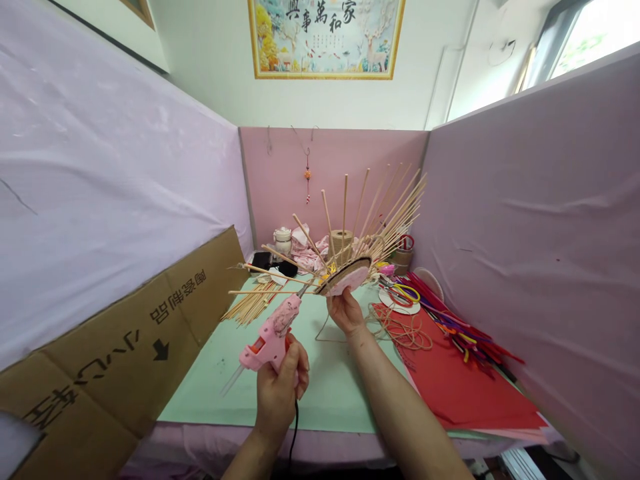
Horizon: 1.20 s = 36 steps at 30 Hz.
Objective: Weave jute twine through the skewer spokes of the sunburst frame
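Observation:
My left hand is wrapped around the handle of a pink hot glue gun. A clear glue stick pokes out of the gun's back end, and its nozzle points up at the rim of a round disc. That disc, pink underneath with a dark edge, is tilted in the air with my right hand gripping it from below. Many thin wooden sticks fan outward from the disc's rim. Brown twine lies loosely on the table beneath and to the right of the disc.
Loose wooden sticks lie at the left on the green table top. Red sheets and colourful pipe cleaners cover the right. A twine spool and a white jar stand behind. A cardboard panel borders the left.

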### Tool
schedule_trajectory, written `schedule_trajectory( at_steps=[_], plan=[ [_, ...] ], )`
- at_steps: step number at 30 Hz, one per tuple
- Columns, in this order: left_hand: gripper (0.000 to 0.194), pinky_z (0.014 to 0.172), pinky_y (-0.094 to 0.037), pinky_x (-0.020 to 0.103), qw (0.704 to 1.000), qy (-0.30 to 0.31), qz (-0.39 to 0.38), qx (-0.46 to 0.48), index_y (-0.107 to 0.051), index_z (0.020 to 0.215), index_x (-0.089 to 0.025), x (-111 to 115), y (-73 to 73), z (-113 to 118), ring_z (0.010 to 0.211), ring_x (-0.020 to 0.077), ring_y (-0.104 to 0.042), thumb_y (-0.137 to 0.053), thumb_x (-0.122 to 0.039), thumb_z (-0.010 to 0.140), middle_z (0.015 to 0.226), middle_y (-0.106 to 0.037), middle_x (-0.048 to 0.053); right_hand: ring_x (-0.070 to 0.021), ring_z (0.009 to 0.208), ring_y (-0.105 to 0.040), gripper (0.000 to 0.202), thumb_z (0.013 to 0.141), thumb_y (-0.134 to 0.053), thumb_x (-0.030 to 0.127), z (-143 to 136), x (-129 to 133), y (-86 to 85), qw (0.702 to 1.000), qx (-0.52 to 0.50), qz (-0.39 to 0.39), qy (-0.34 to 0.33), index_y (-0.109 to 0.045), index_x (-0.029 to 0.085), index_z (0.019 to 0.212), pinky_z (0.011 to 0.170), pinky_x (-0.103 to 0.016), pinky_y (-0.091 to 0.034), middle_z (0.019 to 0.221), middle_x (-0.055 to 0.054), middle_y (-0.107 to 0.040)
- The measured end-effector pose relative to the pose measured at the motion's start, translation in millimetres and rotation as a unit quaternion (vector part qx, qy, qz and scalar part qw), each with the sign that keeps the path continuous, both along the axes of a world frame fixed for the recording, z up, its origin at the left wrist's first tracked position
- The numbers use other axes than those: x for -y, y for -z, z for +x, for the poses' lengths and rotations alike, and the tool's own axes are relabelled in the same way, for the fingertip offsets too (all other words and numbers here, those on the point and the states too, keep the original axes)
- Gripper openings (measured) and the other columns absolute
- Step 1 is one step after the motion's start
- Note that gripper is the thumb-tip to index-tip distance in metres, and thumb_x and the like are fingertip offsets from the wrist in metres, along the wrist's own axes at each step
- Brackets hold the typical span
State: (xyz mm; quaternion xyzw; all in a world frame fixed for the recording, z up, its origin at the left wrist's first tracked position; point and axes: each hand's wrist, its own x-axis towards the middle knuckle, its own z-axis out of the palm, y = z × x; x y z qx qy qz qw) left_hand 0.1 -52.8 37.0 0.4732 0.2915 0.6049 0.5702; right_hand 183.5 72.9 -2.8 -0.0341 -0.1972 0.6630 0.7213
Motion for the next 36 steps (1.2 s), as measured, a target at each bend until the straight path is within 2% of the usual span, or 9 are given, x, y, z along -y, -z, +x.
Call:
schedule_trajectory(
  at_steps=[9,18,36],
  plan=[
    [0.037,0.033,-0.023,0.017,1.000,0.001,0.007,-0.014,-0.045,0.061,-0.016,-0.2,-0.4,-0.4,0.039,0.0032,-0.032,-0.055,-0.042,0.085,0.053,-0.043,-0.005,-0.0077,0.095,-0.067,0.012,0.085,-0.061,0.019,1.5,-3.6,5.0,1.000,0.010,0.001,0.001,-0.064,0.023,0.096,0.089,-0.023,-0.053,0.097,0.003,-0.074],
    [0.034,0.033,-0.024,0.017,1.000,-0.006,-0.002,-0.003,-0.046,0.063,-0.016,-0.3,1.4,-0.6,0.040,0.0035,-0.035,-0.057,-0.041,0.085,0.055,-0.044,-0.005,-0.0073,0.088,-0.068,0.012,0.089,-0.055,0.017,0.5,-1.9,2.2,1.000,-0.003,-0.007,-0.010,-0.064,0.021,0.096,0.083,-0.021,-0.056,0.093,0.003,-0.075],
    [0.038,0.033,-0.024,0.016,1.000,-0.004,0.019,-0.023,-0.044,0.059,-0.016,0.3,-0.7,-0.2,0.038,0.0030,-0.033,-0.055,-0.042,0.085,0.051,-0.041,-0.005,-0.0065,0.097,-0.066,0.013,0.086,-0.061,0.019,1.1,-2.3,3.9,1.000,0.004,-0.011,-0.008,-0.065,0.023,0.098,0.094,-0.022,-0.050,0.096,0.004,-0.074]
  ],
)
